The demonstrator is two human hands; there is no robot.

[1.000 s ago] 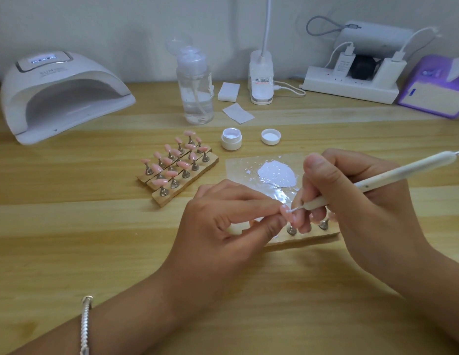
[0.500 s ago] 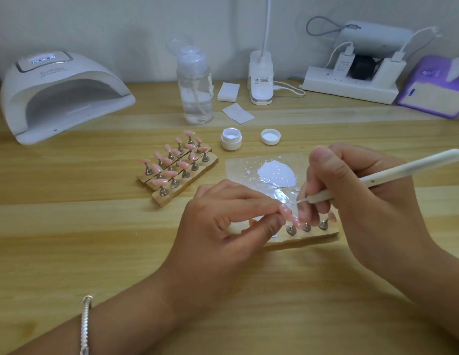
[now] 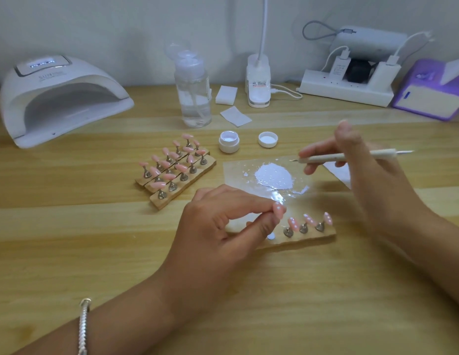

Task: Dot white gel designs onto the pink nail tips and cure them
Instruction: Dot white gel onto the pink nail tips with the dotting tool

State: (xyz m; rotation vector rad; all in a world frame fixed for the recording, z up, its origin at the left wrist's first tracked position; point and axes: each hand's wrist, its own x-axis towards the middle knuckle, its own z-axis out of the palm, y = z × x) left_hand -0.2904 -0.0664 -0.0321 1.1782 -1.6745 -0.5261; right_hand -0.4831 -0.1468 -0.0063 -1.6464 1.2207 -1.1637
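Left hand [image 3: 218, 226]: pinching a pink nail tip [image 3: 279, 209] near the white gel puddle [image 3: 274, 176].
Right hand [image 3: 364, 175]: gripping the dotting pen [image 3: 379, 153] beside that puddle.

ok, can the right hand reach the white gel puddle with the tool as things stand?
Probably yes. The right hand holds the tool, tip just beside the gel puddle, nothing between them; the left hand, pinching a nail tip, is clear of it.

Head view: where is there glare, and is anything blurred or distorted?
In the head view, glare sits on the clear film just below the white gel; the right hand and its tool look slightly soft; the table bows a little at its back edge from the wide lens; light is even, shadows faint.
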